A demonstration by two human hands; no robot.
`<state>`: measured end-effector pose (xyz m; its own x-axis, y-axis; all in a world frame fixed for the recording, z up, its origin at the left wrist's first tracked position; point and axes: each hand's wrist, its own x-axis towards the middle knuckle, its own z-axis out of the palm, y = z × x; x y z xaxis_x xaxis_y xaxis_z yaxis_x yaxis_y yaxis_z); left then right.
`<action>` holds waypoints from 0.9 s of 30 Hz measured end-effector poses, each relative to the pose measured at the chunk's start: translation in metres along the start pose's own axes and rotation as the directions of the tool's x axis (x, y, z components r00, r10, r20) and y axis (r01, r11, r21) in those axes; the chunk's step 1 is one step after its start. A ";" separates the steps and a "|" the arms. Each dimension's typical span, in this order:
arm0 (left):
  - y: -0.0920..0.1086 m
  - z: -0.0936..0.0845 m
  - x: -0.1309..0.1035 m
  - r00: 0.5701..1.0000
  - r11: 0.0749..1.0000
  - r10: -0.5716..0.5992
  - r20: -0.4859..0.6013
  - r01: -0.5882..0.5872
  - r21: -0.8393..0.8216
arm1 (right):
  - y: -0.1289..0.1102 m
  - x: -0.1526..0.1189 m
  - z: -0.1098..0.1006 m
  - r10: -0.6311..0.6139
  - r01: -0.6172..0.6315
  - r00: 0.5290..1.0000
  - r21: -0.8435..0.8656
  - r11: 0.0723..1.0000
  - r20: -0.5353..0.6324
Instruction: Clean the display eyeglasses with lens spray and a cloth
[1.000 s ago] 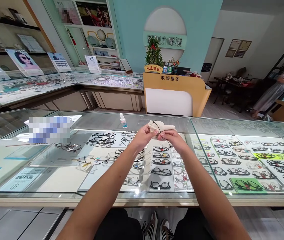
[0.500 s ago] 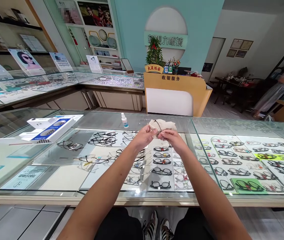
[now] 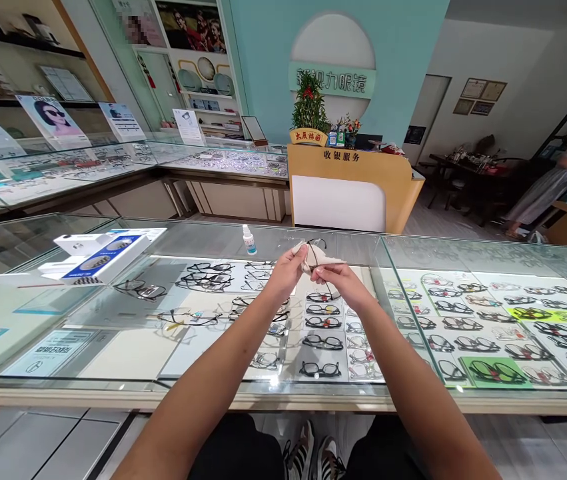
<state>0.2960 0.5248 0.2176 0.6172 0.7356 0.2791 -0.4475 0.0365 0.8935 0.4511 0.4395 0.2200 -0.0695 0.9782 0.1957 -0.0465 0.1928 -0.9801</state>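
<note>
Glass display counter (image 3: 113,360), teal-walled shop (image 3: 263,67)

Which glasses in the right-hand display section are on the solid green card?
The dark-framed glasses in the front row, on the green card; both neighbours lie on white. The yellow-green strip is further back.

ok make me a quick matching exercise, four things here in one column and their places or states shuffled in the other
1. beige cloth
2. small bottle
3. white and blue box
4. leafy plant

A. on top of the wooden desk
B. flaps open, left part of the near glass counter
C. held by the left hand and right hand
D. standing upright, just left of the hands

Pairs: 1-C, 2-D, 3-B, 4-A
</note>
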 end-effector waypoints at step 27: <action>0.003 -0.003 -0.001 0.996 0.996 -0.080 0.043 0.081 -0.030 | 0.010 0.004 -0.004 -0.002 0.003 1.000 0.145 0.989 -0.007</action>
<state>0.2914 0.5262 0.2191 0.6785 0.7004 0.2216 -0.4151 0.1166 0.9023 0.4540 0.4458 0.2113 -0.0621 0.9784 0.1970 -0.1905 0.1821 -0.9646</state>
